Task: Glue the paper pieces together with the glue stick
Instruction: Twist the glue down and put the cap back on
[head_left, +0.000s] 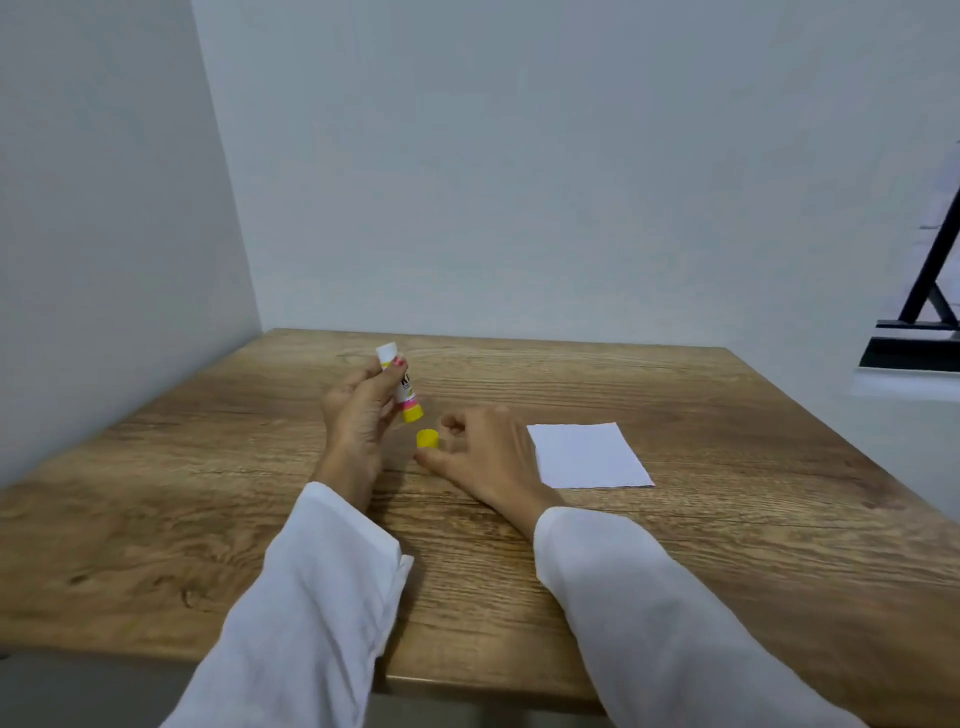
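White sleeves (311, 597) covered both forearms nearest the camera, reaching forward over the brown wood-grain table (675, 571). Beyond them, the right hand (488, 457) rested on the tabletop with its fingers curled, thumb and forefinger closed narrowly around the small yellow plastic cap (427, 438), which sat on or just above the wood; whether it was truly pinched could not be told. The left hand (358, 415) held the white glue stick with the yellow base (399, 383) tilted, its fingers wrapped round the barrel, yellow end down towards the cap. Just to the right of the right hand lay the white rectangular paper piece (589, 456), flat and untouched. Judging from this, uncapping was the step in hand; doing it well would mean parking the cap upright within reach, twisting up only a little glue, and steadying the paper before spreading.
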